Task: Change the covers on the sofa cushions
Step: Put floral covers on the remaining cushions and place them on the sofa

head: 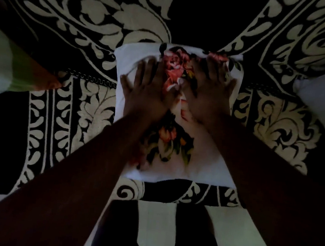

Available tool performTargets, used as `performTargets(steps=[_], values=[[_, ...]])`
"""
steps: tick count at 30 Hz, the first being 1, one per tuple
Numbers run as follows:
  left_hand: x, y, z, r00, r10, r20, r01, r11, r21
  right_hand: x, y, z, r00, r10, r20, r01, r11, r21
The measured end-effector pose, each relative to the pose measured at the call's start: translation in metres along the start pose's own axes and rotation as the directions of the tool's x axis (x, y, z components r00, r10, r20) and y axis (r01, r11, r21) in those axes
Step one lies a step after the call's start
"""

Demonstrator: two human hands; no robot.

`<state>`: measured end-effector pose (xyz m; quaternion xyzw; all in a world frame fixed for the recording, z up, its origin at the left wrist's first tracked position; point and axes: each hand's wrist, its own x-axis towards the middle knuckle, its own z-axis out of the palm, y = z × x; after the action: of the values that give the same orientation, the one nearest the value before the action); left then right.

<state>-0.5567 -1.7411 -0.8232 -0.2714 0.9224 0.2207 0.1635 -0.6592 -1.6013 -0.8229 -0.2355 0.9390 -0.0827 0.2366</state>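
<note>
Pressing flat with straight fingers, both hands rest atop the floral cushion.

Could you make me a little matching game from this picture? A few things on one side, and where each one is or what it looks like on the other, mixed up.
Things:
1. cushion
2. left hand
3. right hand
4. sofa

Descriptions:
A. black with cream scrolls
B. flat on the cushion's left half
C. white with a flower print
D. flat on the cushion's right half

Pairs: 1-C, 2-B, 3-D, 4-A
</note>
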Motion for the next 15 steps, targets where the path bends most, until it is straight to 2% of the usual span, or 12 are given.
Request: performTargets(steps=[4, 6, 8, 9, 10, 12, 15], values=[[-0.057, 0.005, -0.015, 0.983, 0.122, -0.133, -0.112, 0.990, 0.082, -0.057, -0.016, -0.011, 0.994, -0.067, -0.085, 0.058, 0.993, -0.106], [-0.065, 0.007, -0.016, 0.949, 0.256, -0.186, -0.234, 0.963, 0.131, -0.069, -0.028, -0.016, 0.980, -0.181, -0.087, 0.170, 0.978, -0.122], [-0.057, 0.005, -0.017, 0.924, 0.348, -0.161, -0.332, 0.936, 0.117, -0.064, -0.034, -0.018, 0.957, -0.286, -0.036, 0.281, 0.954, -0.102], [-0.050, 0.000, -0.016, 0.928, 0.351, -0.125, -0.339, 0.934, 0.110, -0.057, -0.032, -0.017, 0.948, -0.317, -0.020, 0.313, 0.943, -0.114], [-0.043, -0.007, -0.015, 0.940, 0.331, -0.085, -0.322, 0.940, 0.110, -0.048, -0.026, -0.014, 0.949, -0.316, -0.011, 0.312, 0.942, -0.124], [-0.030, -0.025, -0.012, 0.971, 0.239, -0.029, -0.236, 0.968, 0.079, -0.029, -0.004, -0.008, 0.974, -0.226, 0.003, 0.225, 0.969, -0.102], [-0.014, -0.050, -0.013, 0.999, 0.015, 0.041, -0.011, 0.994, -0.108, -0.011, 0.029, -0.007, 0.995, -0.076, 0.059, 0.073, 0.996, 0.056]])
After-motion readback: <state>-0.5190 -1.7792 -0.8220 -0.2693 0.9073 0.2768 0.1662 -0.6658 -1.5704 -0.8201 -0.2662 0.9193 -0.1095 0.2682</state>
